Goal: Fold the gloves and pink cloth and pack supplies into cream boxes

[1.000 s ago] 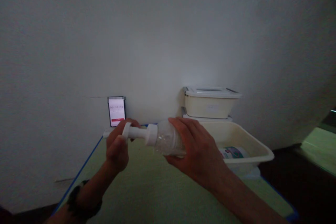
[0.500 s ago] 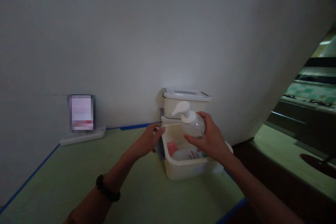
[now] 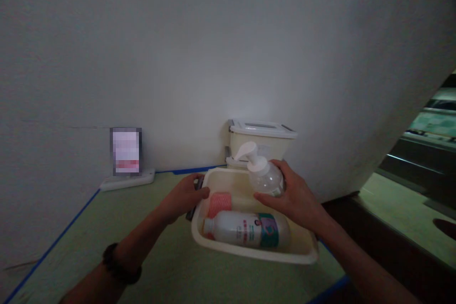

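Note:
My right hand (image 3: 292,194) is closed round a clear pump bottle (image 3: 265,178) with a white pump head, held over the right part of a cream storage bin (image 3: 256,257). At the bin's left end, my left hand (image 3: 185,199) grips the rim beside a grey latch (image 3: 194,204), its thumb on top. Inside the bin a white bottle (image 3: 228,228) with a green and purple label lies on its side. A pink textured item (image 3: 220,203) sits behind that bottle's neck; its kind I cannot make out.
Lidded cream boxes (image 3: 261,140) are stacked behind the bin, against the wall. A screen with blurred content (image 3: 126,152) stands on a white base (image 3: 128,180) at the left. Blue tape (image 3: 53,242) edges the green table (image 3: 167,266). Another green surface (image 3: 395,199) lies at the right.
My left hand has taken hold of the bin's left end. The bin has come leftward and nearer and tilted, showing more of the bottle inside. The pump bottle stays in my right hand.

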A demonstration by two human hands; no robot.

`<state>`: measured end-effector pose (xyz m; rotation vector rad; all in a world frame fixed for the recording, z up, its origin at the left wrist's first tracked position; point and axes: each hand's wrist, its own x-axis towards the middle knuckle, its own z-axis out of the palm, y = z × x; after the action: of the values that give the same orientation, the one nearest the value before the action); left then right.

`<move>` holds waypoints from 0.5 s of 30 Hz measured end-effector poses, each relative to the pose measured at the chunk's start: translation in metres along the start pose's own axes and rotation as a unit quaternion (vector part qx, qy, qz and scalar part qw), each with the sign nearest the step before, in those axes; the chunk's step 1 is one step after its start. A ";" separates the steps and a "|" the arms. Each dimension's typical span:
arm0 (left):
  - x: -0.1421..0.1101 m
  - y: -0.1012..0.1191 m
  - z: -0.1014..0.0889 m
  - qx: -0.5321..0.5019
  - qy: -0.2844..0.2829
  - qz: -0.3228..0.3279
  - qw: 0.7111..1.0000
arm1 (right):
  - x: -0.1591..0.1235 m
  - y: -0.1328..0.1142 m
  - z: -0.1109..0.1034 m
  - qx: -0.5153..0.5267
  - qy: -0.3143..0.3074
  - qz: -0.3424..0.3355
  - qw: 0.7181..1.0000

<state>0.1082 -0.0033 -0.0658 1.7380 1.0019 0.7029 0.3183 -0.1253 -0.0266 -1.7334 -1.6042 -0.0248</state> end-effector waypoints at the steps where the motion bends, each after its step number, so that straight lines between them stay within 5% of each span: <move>1: -0.008 0.000 -0.011 0.011 0.000 -0.016 1.000 | -0.002 -0.005 0.000 0.006 -0.008 -0.004 1.000; 8: -0.070 -0.017 -0.076 0.027 0.010 -0.102 0.994 | -0.005 -0.036 0.023 0.129 -0.078 0.007 0.989; 15: -0.091 -0.037 -0.092 0.012 0.088 -0.083 0.993 | -0.001 -0.055 0.058 0.321 -0.199 0.035 0.925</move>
<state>-0.0229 -0.0332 -0.0680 1.6113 1.2662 0.7486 0.2439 -0.1002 -0.0407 -1.3134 -1.5772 0.8451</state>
